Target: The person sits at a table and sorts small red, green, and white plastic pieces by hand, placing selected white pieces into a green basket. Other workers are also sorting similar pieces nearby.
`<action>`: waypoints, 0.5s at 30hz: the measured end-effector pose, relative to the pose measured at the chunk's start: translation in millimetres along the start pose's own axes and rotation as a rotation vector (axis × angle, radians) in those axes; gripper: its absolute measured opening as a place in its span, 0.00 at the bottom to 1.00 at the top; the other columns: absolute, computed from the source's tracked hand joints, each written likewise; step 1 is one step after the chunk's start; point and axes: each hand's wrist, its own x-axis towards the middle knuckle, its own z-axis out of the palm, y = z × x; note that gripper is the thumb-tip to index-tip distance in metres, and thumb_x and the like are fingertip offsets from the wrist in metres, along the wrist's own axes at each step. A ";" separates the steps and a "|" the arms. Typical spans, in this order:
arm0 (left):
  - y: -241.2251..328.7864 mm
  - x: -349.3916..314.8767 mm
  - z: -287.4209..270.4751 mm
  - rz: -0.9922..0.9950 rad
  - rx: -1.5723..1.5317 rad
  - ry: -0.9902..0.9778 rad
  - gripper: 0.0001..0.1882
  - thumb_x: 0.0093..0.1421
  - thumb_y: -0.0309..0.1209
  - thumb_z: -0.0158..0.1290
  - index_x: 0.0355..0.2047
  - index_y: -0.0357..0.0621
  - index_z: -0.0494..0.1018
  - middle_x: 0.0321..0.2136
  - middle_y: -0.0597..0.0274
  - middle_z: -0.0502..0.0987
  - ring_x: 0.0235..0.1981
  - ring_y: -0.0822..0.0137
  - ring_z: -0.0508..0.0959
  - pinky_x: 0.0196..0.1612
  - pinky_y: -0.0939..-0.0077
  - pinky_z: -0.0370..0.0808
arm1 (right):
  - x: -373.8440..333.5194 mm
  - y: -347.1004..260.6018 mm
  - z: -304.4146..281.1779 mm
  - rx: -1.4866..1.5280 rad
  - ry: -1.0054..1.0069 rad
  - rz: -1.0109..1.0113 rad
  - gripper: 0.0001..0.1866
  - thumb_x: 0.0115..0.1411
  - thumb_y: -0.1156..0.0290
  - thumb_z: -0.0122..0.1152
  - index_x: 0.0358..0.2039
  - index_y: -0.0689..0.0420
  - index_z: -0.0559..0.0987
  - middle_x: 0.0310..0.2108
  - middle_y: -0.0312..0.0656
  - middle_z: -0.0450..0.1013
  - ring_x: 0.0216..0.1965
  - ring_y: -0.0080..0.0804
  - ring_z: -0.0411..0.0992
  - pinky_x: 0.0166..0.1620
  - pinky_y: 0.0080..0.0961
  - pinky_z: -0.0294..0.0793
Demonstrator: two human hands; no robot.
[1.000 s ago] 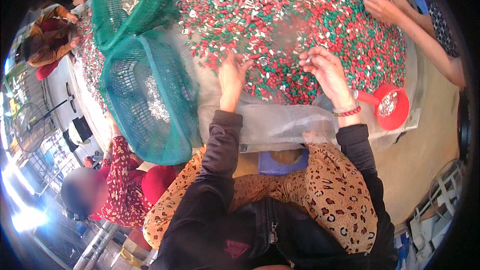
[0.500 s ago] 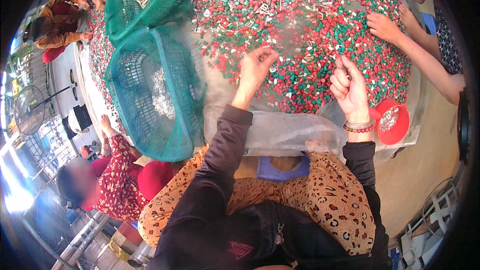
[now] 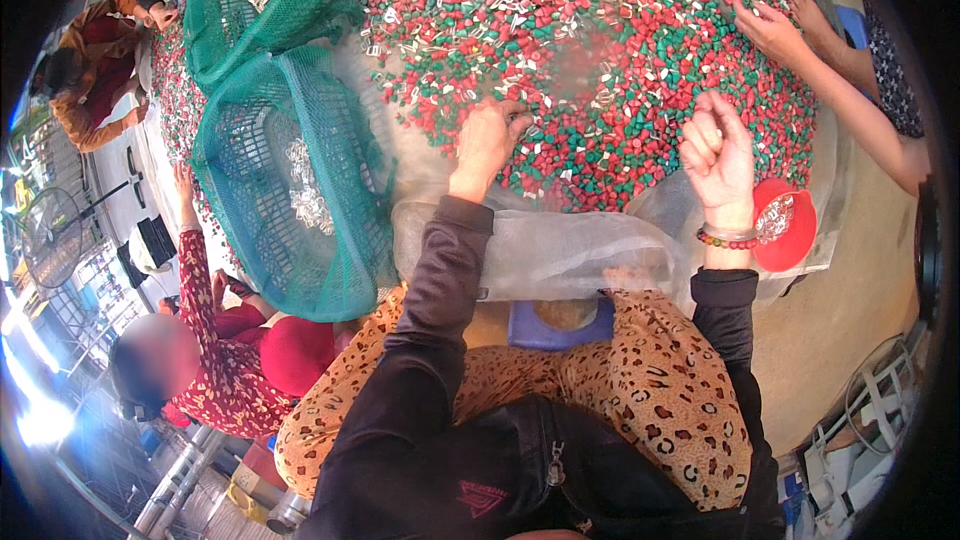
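- Hovers with the left hand (image 3: 488, 142) at the near-left edge of the pile of red and green pieces (image 3: 600, 130), fingers bent, thumb and forefinger drawn nearly together; too small to make out anything between them.
- Holds the right hand (image 3: 717, 147) over the near-right part of that pile, fingers curled into a loose fist; impossible to say about contents, with the palm's hollow hidden.
- Finds pieces directly ahead and rightward of the left fingertips, and between the 2 hands; shows no common long axis, only small shapes turned every way.
- Has the red dipper (image 3: 798, 240) just right of the right hand and closer to the body, with clear bits (image 3: 775, 217) inside; far nearer that hand than the left.
- Has the blue-green basket (image 3: 352, 258) left of the left hand, long axis running roughly away from the body, with clear parts (image 3: 310, 195) inside.
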 end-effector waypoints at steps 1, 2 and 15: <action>-3.1 -1.0 -2.2 0.016 0.011 -0.021 0.14 0.50 0.35 0.61 0.38 0.48 0.80 0.30 0.51 0.75 0.34 0.53 0.78 0.38 0.61 0.74 | -0.9 -5.8 0.3 0.021 -0.024 -0.019 0.12 0.68 0.65 0.44 0.35 0.59 0.73 0.11 0.26 0.45 0.11 0.16 0.45 0.13 0.15 0.45; -4.6 -2.8 -2.2 0.012 0.010 -0.081 0.14 0.50 0.33 0.61 0.39 0.49 0.80 0.29 0.52 0.75 0.34 0.54 0.77 0.39 0.62 0.74 | -2.6 -9.9 0.9 0.004 0.029 -0.048 0.12 0.68 0.66 0.43 0.35 0.60 0.72 0.11 0.27 0.45 0.11 0.16 0.45 0.13 0.16 0.45; 2.9 6.1 -42.6 -0.158 -0.502 -0.033 0.09 0.53 0.34 0.60 0.32 0.43 0.81 0.29 0.54 0.80 0.30 0.62 0.80 0.35 0.70 0.74 | 6.4 11.7 4.9 0.088 0.015 0.014 0.12 0.68 0.66 0.45 0.34 0.61 0.71 0.12 0.28 0.47 0.13 0.17 0.47 0.16 0.15 0.49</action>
